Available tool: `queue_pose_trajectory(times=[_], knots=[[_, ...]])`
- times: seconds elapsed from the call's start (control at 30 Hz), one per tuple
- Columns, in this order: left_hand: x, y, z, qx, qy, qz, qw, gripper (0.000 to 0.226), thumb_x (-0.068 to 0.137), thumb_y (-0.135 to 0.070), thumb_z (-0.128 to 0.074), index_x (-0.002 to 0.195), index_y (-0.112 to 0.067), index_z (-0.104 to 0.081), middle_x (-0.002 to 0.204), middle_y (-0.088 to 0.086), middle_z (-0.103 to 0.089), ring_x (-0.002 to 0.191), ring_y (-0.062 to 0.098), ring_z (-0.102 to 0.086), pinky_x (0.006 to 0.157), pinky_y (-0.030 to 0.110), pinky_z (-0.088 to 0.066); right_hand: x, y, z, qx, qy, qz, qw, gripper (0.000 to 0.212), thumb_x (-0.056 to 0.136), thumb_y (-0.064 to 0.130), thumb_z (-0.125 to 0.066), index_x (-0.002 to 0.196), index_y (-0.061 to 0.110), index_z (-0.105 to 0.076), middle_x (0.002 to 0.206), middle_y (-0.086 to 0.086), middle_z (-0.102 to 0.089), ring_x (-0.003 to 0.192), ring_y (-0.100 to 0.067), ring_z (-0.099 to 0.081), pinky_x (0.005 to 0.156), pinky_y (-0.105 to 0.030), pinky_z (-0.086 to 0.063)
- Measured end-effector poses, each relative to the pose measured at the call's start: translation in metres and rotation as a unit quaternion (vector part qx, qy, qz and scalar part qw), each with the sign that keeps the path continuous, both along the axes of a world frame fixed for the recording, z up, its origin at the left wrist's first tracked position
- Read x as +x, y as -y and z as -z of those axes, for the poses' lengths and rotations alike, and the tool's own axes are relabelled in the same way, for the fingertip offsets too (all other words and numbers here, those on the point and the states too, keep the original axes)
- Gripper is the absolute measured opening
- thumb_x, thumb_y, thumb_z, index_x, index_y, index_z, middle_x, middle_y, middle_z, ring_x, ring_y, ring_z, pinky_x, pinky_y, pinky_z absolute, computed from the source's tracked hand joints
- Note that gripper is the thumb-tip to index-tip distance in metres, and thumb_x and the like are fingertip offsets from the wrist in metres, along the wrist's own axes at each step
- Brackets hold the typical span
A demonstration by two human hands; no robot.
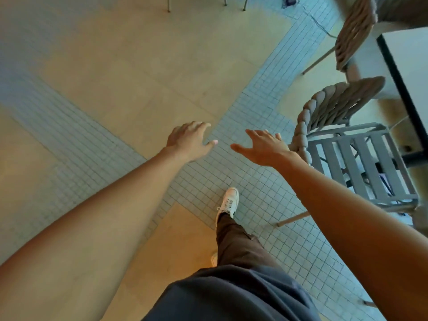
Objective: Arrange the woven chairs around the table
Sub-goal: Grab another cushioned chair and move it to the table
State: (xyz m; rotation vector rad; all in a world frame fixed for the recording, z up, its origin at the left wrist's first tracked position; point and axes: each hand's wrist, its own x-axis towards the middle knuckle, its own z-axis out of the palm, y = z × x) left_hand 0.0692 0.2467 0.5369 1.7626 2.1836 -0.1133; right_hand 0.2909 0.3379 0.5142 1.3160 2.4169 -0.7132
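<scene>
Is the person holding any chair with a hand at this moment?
No. The left hand and right hand are both open and empty above the floor; the near chair stands untouched beside the right hand.

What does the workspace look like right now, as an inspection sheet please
Surface: floor of tan slabs and bands of small grey tiles.
Job's things: near woven chair and far woven chair, both beside the table.
Clutter: nothing seen.
Hands: left hand and right hand open, empty, touching no chair.
Cables: dark cable on the floor by the far chair.
Surroundings: metal legs at top edge; white shoe.
</scene>
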Motion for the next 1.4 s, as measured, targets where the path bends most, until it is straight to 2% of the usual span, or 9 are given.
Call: queue_pose_trajectory(times=[0.33,0.7,1.1,1.4], knots=[[-0.056,-0.154,-0.002,-0.004,-0.002,0.052,0.999,0.073,0.095,-0.066,-0.044,0.153,-0.024,-0.039,0.155,0.003,-0.045,0.140,0.026,-0.043,0.110,0.044,-0.033,-0.054,-0.123,-0.013,-0.001,0.006,0.050,0.999,0.101,0.087,0.089,-0.027,0.162,0.021,-0.025,0.166,-0.011,-0.031,0.155,-0.030,-0.021,0.124,-0.063,-0.006],[-0.126,-0.327,-0.013,0.010,-0.016,0.156,0.988,0.071,0.095,-0.066,-0.043,0.154,-0.026,-0.037,0.157,0.000,-0.042,0.144,0.022,-0.038,0.115,0.041,-0.027,-0.106,-0.244,-0.031,0.019,0.038,0.160,0.986,0.100,0.086,0.088,-0.032,0.163,0.024,-0.024,0.168,-0.010,-0.028,0.155,-0.031,-0.022,0.124,-0.064,-0.009],[-0.192,-0.504,-0.023,0.008,-0.042,0.319,0.947,0.071,0.094,-0.067,-0.043,0.152,-0.025,-0.041,0.156,0.001,-0.044,0.142,0.024,-0.041,0.114,0.045,-0.028,-0.180,-0.344,-0.041,0.036,0.041,0.316,0.947,0.098,0.087,0.088,-0.032,0.161,0.024,-0.028,0.166,-0.011,-0.032,0.153,-0.032,-0.026,0.123,-0.063,-0.013],[-0.166,-0.606,-0.005,0.004,-0.044,0.399,0.916,0.074,0.093,-0.072,-0.040,0.152,-0.028,-0.040,0.155,0.001,-0.045,0.140,0.024,-0.043,0.114,0.045,-0.030,-0.163,-0.410,-0.036,0.026,0.058,0.385,0.921,0.097,0.087,0.088,-0.030,0.161,0.025,-0.027,0.165,-0.011,-0.033,0.152,-0.032,-0.028,0.123,-0.062,-0.014]])
